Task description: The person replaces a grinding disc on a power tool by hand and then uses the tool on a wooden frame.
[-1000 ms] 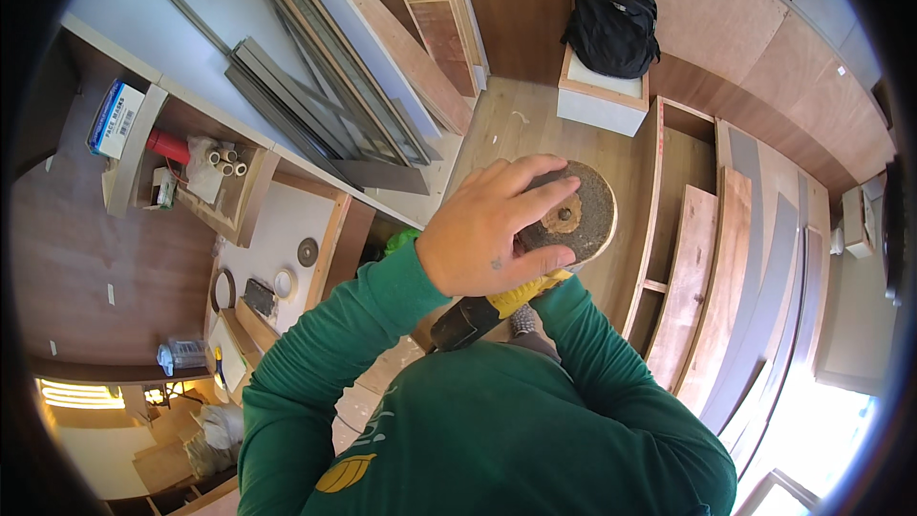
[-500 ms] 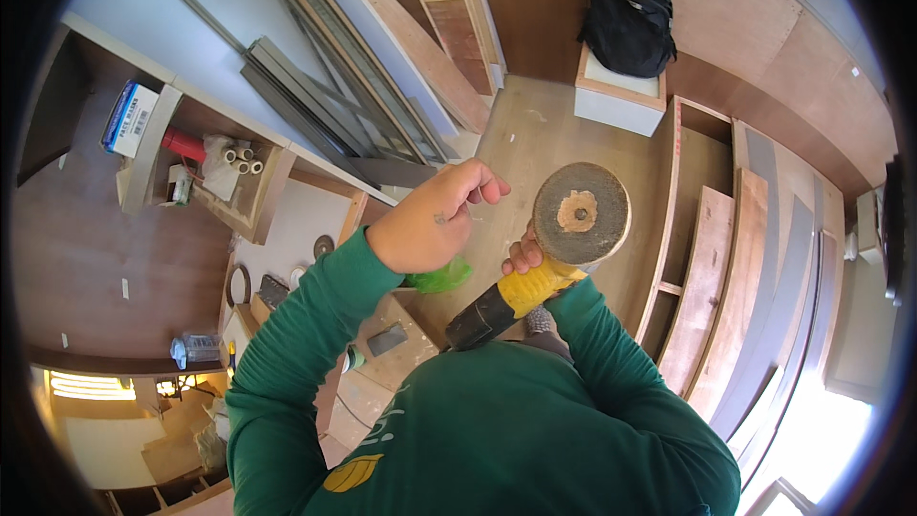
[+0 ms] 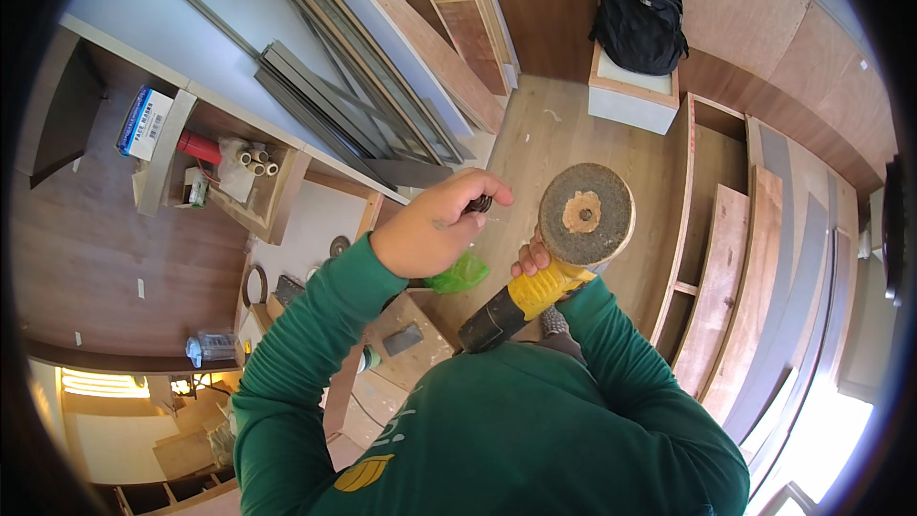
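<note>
My right hand (image 3: 533,256) grips an angle grinder (image 3: 535,294) with a yellow and black body. Its round grey abrasive disc (image 3: 592,196) faces up, with a pale worn patch around a small dark centre. The grinder's black rear end rests close against my green shirt, and part of my right hand is hidden behind the tool. To the left of the disc and apart from it, my left hand (image 3: 435,222) is raised with curled fingers. Between its thumb and fingers shows a small dark ridged piece (image 3: 480,204), mostly covered, whose kind I cannot make out.
A green plastic bag (image 3: 458,273) lies below my left hand. Long panels and strips (image 3: 334,100) lean at the upper left. An open wooden frame (image 3: 683,229) with boards stands on the right. A black backpack (image 3: 638,14) sits on a white box (image 3: 630,107).
My left hand has turned slightly, and a dark ridged piece now shows in its fingers. The grinder stays in my right hand, and the whole view has shifted a little.
</note>
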### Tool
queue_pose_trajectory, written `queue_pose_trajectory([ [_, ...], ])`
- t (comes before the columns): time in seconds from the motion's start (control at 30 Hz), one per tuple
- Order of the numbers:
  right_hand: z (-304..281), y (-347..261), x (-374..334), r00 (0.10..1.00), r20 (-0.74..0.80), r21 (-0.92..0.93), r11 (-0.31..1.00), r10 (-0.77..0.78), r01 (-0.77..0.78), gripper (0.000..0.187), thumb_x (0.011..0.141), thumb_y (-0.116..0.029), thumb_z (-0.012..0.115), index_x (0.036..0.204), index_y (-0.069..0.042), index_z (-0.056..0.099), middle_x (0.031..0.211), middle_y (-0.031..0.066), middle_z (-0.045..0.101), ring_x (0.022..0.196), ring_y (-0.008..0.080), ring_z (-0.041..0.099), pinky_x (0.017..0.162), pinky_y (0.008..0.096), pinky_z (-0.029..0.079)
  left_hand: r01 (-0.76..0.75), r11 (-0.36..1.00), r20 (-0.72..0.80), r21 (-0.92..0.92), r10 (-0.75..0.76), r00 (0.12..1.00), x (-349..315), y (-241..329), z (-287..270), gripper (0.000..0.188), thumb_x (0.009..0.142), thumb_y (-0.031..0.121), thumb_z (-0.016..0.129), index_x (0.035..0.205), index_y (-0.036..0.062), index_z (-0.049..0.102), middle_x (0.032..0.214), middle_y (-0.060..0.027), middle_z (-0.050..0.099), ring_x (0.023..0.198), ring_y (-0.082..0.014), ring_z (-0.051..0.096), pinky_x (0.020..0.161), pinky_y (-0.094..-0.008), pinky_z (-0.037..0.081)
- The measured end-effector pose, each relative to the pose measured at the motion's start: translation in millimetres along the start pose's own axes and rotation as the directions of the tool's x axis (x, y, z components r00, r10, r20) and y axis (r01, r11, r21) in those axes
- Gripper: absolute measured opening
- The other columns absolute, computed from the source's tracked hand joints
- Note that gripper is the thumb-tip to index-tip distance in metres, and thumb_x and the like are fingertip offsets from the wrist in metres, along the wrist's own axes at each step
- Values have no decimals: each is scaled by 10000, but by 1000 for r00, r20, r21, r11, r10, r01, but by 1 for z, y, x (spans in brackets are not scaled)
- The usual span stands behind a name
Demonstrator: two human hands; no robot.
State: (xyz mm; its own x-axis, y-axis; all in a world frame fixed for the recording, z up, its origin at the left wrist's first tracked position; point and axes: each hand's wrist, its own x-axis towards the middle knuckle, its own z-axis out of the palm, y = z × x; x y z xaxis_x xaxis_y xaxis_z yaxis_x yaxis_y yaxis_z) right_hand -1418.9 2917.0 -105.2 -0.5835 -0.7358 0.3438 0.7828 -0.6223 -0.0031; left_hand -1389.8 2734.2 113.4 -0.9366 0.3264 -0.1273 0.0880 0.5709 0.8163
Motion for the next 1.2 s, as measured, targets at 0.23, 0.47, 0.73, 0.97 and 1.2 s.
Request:
queue_pose_trajectory([
  [0.23, 7, -2, -1, 999, 13, -28, 999, -32, 32, 404, 993, -444, 497, 1058, -55, 584, 820, 91, 617, 858, 303, 597, 905, 521, 478, -36, 971, -154, 237, 75, 985, 5, 37, 14, 278, 944, 58, 582, 1220, 33, 578, 1121, -103, 601, 919, -205, 603, 817, -302, 487],
  [0.47, 20, -8, 5, 999, -37, -27, 1000, -2, 1, 524, 967, -570, 472, 1163, -97, 581, 786, 135, 628, 759, 325, 621, 789, 509, 502, -200, 954, -106, 222, 227, 968, 23, 42, 26, 328, 891, 89, 676, 1210, 34, 628, 1093, -124, 620, 880, -262, 617, 802, -345, 508],
  [0.73, 34, -10, 10, 991, -132, -108, 994, -37, 22, 499, 974, -546, 478, 1196, -107, 562, 795, 146, 621, 727, 310, 623, 733, 484, 508, -343, 856, -73, 386, 400, 914, 45, 54, 41, 375, 817, 32, 698, 1188, 51, 652, 1086, -124, 627, 955, -313, 595, 850, -390, 509],
  [0.97, 39, -10, 13, 981, -175, -184, 982, -82, 49, 465, 984, -506, 484, 1208, -103, 549, 818, 139, 614, 748, 293, 618, 723, 462, 503, -352, 806, -46, 475, 423, 905, 50, 58, 42, 366, 768, 66, 750, 1127, 49, 681, 1055, -106, 636, 968, -312, 585, 859, -399, 498],
  [1.2, 40, -9, 15, 967, -218, -262, 962, -133, 73, 432, 995, -466, 490, 1219, -100, 536, 840, 133, 607, 769, 276, 612, 714, 440, 497, -364, 791, 7, 492, 415, 910, 53, 58, 37, 354, 758, 98, 764, 1099, 38, 689, 1038, -97, 643, 952, -305, 578, 846, -405, 490],
])
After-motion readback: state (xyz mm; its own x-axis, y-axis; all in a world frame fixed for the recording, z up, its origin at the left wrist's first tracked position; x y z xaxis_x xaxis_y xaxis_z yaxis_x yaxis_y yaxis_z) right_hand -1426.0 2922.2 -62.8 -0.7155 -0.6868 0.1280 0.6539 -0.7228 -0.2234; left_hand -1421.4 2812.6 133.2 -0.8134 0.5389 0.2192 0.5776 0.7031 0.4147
